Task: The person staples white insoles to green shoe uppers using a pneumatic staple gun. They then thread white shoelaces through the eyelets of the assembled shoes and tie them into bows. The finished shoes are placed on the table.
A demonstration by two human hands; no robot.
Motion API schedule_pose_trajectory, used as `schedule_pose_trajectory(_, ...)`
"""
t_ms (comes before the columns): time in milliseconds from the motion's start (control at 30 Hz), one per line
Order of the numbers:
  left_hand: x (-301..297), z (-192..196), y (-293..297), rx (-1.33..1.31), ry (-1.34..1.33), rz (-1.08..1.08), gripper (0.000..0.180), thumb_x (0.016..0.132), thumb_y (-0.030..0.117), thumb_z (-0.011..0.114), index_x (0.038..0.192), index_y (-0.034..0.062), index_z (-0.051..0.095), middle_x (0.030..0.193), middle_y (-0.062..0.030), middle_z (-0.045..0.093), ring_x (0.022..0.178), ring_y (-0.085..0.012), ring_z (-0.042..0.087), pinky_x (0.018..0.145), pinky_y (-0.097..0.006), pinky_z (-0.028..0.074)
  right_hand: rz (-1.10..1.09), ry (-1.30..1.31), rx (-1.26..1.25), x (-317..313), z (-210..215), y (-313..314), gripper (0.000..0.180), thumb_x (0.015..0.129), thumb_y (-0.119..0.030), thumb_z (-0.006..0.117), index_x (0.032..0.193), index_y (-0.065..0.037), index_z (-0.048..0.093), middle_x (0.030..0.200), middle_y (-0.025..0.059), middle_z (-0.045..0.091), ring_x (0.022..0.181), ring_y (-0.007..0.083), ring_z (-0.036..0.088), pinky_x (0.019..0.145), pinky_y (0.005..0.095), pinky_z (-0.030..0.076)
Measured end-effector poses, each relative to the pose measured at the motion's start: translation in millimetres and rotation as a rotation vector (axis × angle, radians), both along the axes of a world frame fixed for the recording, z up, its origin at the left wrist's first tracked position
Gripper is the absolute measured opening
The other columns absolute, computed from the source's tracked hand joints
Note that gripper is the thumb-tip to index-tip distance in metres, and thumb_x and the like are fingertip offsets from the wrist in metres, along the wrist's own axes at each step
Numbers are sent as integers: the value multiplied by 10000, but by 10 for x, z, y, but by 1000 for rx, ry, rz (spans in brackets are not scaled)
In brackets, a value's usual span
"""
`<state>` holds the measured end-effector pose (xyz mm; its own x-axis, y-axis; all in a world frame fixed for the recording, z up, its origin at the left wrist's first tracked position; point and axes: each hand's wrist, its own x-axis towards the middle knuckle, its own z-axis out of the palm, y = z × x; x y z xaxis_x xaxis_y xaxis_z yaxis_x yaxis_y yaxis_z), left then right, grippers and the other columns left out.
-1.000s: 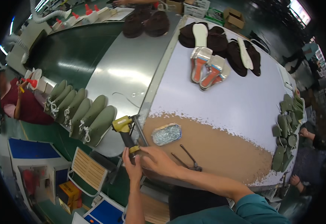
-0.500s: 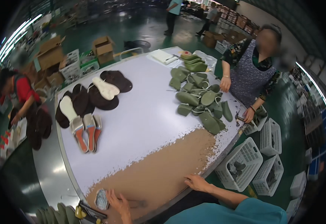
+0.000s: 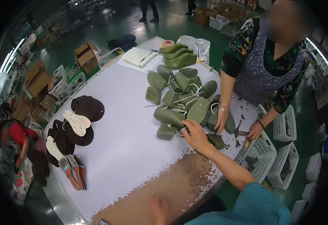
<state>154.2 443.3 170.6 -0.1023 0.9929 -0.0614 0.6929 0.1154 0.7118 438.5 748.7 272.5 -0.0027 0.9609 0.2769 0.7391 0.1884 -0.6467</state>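
My right hand [image 3: 197, 138] reaches over the near side of a pile of green shoe lasts [image 3: 166, 115], its fingers apart at the edge of one last. Whether the fingertips touch it I cannot tell. White cords tie several of the lasts. My left hand [image 3: 158, 207] is smeared by motion above the bare brown strip [image 3: 130, 204] of the table, so its fingers cannot be made out. A small patterned object [image 3: 103, 222] shows in part at the table's near edge, left of that hand.
On the left lie dark brown shoe pieces [image 3: 88, 108], pale insoles [image 3: 77, 123] and orange-soled templates [image 3: 72, 174]. Opposite right, a co-worker's hand [image 3: 222, 119] reaches into the lasts; the other rests by a hammer [image 3: 240, 132]. White baskets [image 3: 283, 170] stand beside the table.
My right hand has moved from the near table edge forward to the lasts. The left hand has left the patterned object and moved right. The co-worker's hand now reaches into the pile.
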Motion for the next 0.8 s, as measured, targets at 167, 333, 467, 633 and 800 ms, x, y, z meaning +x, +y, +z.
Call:
schedule_pose_trajectory(167, 449, 381, 574, -36, 17, -60, 470, 921, 68, 699, 1373, 13, 581, 1417, -244, 562, 1337, -434, 522, 1150, -526, 397, 36, -542, 75, -262, -536, 457, 505, 942, -259, 674, 1342, 36, 584, 1399, 280, 580, 1368, 403, 514, 1181, 520, 356)
schedule_pose_trajectory(333, 670, 662, 1350, 86, -34, -190, 450, 928, 27, 702, 1364, 22, 591, 1382, -239, 585, 1314, -433, 538, 1127, -484, 433, 220, -606, -75, -435, -824, -193, 484, 904, -207, 667, 1317, 28, 573, 1352, 273, 575, 1309, 407, 557, 1186, 542, 346)
schedule_pose_trajectory(467, 784, 797, 1677, 175, -38, -310, 504, 909, 36, 709, 1397, 25, 581, 1406, -227, 581, 1332, -428, 539, 1135, -490, 433, 257, -246, -384, -546, -957, -883, 341, 918, -112, 643, 1238, -4, 593, 1212, 196, 628, 1189, 403, 617, 1089, 512, 442)
schedule_pose_trajectory(633, 683, 770, 1525, 163, -93, -373, 525, 895, 55, 739, 1397, 41, 587, 1390, -229, 600, 1317, -431, 554, 1122, -505, 443, 261, 191, -346, -583, -668, -1376, 242, 925, -110, 644, 1161, -58, 662, 1142, 180, 650, 1005, 382, 671, 876, 489, 533)
schedule_pose_trajectory(800, 387, 548, 1006, 147, -59, -372, 551, 883, 99, 761, 1405, 63, 587, 1429, -215, 585, 1347, -429, 533, 1126, -518, 431, 16, -229, -31, -263, -650, -1116, 335, 938, -268, 685, 1132, 5, 708, 1143, 185, 678, 1122, 375, 634, 1060, 487, 439)
